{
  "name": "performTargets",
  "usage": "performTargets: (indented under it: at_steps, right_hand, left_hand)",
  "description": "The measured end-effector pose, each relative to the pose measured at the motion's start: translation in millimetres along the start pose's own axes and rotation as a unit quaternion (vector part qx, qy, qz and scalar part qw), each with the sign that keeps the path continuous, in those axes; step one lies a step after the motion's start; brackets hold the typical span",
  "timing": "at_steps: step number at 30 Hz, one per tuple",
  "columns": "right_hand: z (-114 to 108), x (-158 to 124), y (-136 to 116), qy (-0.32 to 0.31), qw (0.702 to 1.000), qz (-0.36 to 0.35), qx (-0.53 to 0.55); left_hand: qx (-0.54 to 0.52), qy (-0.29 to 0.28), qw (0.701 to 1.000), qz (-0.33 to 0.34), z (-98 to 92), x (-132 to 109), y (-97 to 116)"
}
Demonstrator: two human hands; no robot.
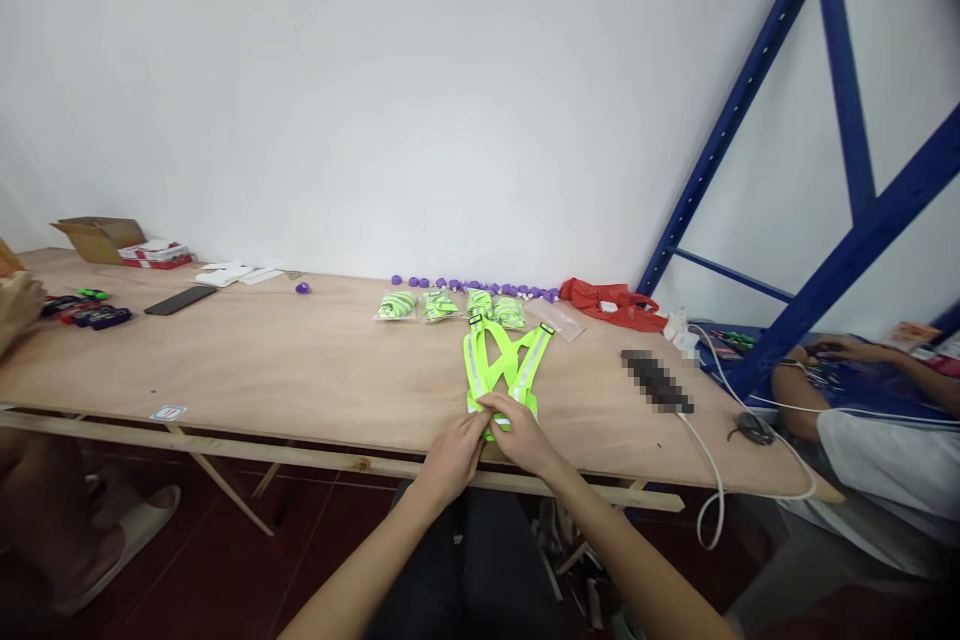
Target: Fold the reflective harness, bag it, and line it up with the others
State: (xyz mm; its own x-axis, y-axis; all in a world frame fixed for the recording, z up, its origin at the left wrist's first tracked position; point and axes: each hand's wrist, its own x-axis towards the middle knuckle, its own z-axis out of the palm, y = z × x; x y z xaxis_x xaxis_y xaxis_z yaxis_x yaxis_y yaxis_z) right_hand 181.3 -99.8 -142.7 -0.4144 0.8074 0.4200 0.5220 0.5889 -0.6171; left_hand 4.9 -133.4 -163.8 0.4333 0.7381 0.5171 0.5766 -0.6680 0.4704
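Observation:
A neon yellow-green reflective vest made of crossed straps with silver strips and black buckles lies flat on the table in front of me. At its lower end, near the table's front edge, my left hand has its fingers closed at the left corner of the waist band. My right hand lies over the same band, its thumb and fingers closed on the fabric. The fingertips of both hands meet there, and part of the band is hidden beneath them. Just beyond the straps are several clear bags with folded vests inside.
Behind the bags runs a row of purple rolls, with a red plastic bag at its right. A pixelated dark object with a white cable lies right. Blue rack posts rise there. People sit at both sides. A cardboard box stands far left.

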Motion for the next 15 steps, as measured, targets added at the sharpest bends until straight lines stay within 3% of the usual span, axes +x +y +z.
performTargets:
  at_steps: [4,7,11,15]
  right_hand:
    - [-15.7,-39.6,20.5,0.046,0.996,-0.014,-0.075]
    - [-25.7,-57.6,34.5,0.018,0.984,-0.044,-0.169]
    - [-31.2,-65.6,33.7,-0.031,0.975,-0.048,-0.215]
    - [-27.6,-74.2,25.7,-0.018,0.963,-0.09,-0.253]
  left_hand:
    - [0.031,-0.021,0.999,0.018,-4.3,1.7,1.1]
    - [0.079,-0.051,0.994,0.048,-8.9,6.9,3.3]
    - [0.102,-0.104,0.987,0.072,-10.6,10.9,2.5]
    - [0.113,-0.108,0.983,0.092,-6.5,-0.3,-1.9]
